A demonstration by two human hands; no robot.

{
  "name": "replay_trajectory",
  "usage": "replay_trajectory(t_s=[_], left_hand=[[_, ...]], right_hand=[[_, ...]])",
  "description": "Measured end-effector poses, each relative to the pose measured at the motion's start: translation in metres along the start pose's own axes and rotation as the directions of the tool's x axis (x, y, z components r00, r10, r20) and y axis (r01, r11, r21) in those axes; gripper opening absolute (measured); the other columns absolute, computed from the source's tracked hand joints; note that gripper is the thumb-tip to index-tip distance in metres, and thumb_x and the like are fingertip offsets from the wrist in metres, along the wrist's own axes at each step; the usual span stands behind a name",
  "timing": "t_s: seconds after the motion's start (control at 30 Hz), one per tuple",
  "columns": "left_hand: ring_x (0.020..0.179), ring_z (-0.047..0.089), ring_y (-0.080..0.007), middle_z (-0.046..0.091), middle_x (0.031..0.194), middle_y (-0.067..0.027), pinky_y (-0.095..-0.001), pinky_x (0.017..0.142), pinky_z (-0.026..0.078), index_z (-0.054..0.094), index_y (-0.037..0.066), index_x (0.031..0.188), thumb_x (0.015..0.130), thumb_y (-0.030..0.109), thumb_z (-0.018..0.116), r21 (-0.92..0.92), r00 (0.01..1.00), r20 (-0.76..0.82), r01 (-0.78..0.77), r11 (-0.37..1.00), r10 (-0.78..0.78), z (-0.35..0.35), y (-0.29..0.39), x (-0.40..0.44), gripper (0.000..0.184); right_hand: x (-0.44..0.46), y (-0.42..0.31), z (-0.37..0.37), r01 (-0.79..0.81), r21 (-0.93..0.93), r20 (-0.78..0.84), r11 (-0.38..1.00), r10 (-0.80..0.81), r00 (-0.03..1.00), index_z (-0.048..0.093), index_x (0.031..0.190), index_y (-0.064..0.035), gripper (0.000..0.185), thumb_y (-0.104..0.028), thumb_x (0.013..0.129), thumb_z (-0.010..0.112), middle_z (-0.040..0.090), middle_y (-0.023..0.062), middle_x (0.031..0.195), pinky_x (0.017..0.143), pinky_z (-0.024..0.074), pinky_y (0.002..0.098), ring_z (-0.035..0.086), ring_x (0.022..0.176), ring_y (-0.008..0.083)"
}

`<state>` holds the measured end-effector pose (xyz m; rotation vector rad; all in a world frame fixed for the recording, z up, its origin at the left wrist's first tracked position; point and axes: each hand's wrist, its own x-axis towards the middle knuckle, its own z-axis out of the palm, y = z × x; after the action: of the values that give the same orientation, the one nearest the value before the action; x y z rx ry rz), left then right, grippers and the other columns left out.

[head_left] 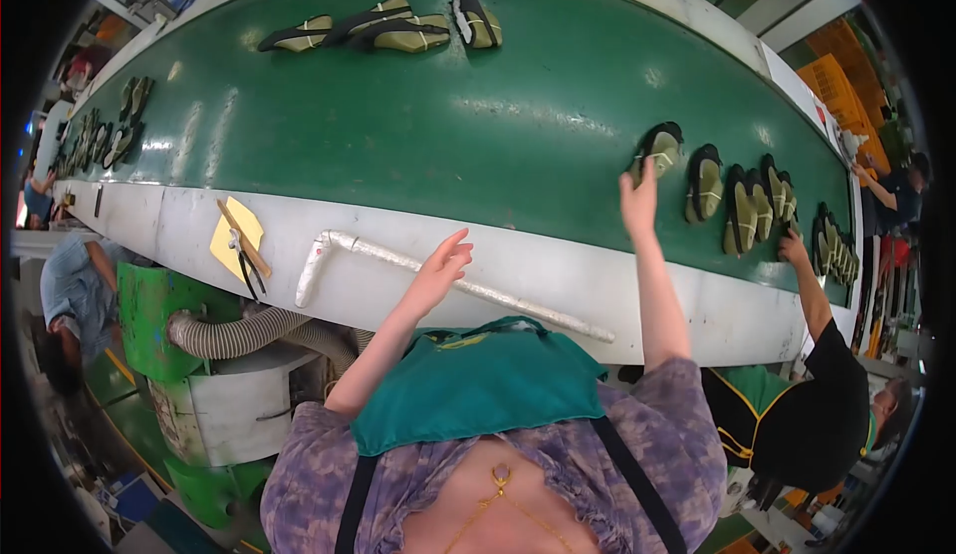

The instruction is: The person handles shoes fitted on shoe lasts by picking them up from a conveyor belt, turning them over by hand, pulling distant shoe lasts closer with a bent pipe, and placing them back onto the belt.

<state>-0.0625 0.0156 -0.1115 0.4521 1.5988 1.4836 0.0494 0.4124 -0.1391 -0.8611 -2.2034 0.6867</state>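
Observation:
My right hand (639, 201) reaches over the green belt, its fingers and thumb at the near end of an olive-and-black shoe (661, 150) and apparently gripping it. The hand covers part of that shoe. Just right of it lies another olive-and-black shoe (705, 186), with more of the same kind (742, 211) beyond. My left hand (440, 273) holds nothing; its fingers are spread above the white ledge, close to a wrapped bent pipe (458, 280).
The green conveyor belt (398, 146) carries more shoes at the far side (403, 34) and the left end (121, 141). Pliers (239, 245) and a wooden stick (242, 235) lie on yellow paper (227, 260). At right, a co-worker's hand (793, 247) touches shoes. Green machinery (159, 325) stands at left.

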Motion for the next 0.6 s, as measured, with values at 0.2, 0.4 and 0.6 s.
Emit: replay_trajectory(t_s=[0.2,0.4,0.6], left_hand=[[0.123,0.050,-0.0229,0.047,0.137,-0.0139,-0.0385,0.102,0.042,0.034,0.011,0.146,0.099,0.034,0.045,-0.041,0.997,-0.067,0.022,0.999,-0.025,-0.007,-0.002,0.002,0.054],[0.120,0.052,-0.0214,0.049,0.135,-0.0118,-0.0367,0.100,0.043,0.036,0.011,0.145,0.098,0.030,0.046,-0.055,0.993,-0.115,-0.005,0.998,-0.001,-0.019,-0.010,0.013,0.051],[0.117,0.054,-0.0211,0.051,0.133,-0.0112,-0.0348,0.096,0.045,0.041,0.008,0.141,0.098,0.021,0.046,0.066,0.959,-0.169,-0.221,0.973,0.230,-0.012,-0.001,0.019,0.045]], right_hand=[[-0.156,-0.066,-0.020,0.276,0.131,0.830,0.952,-0.258,0.495,0.057,0.123,-0.0129,0.048,-0.031,0.080,0.069,0.061,0.0119,0.097,0.076,0.0492,0.0409,0.060,0.088,0.0303],[-0.204,-0.040,-0.048,0.348,-0.017,0.850,0.937,-0.170,0.499,0.059,0.115,-0.0119,0.041,-0.030,0.080,0.068,0.059,0.0129,0.100,0.075,0.0502,0.0430,0.059,0.090,0.0334],[-0.182,-0.044,-0.032,0.136,0.007,0.800,0.991,-0.087,0.594,0.059,0.102,-0.0062,0.028,-0.030,0.087,0.061,0.062,0.0141,0.081,0.067,0.0499,0.0424,0.061,0.071,0.0329]])
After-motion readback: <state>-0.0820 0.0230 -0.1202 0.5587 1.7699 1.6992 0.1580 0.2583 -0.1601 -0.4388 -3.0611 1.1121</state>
